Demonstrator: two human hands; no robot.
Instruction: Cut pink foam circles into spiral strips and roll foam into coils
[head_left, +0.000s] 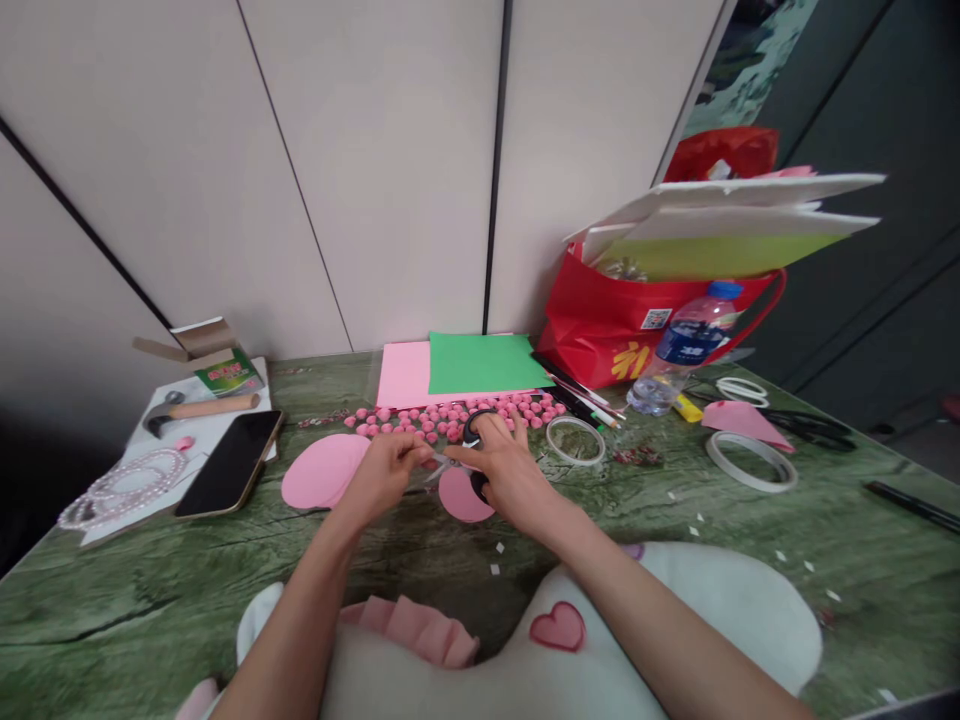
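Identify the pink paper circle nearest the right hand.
The small circle, partly hidden by the scissors; the larger circles lie farther left, past the left hand.

Left forearm [315,605]: bare, slanted forward and inward | Left hand [384,466]: was closed in a pinch at the fingertips | Right forearm [637,610]: bare, reached diagonally inward from lower right | Right hand [514,480]: lay back upward, fingers [491,428] bent, close beside the left

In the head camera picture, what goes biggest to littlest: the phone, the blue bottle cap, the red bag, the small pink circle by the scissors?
Red bag
Phone
Small pink circle, partly covered
Blue bottle cap
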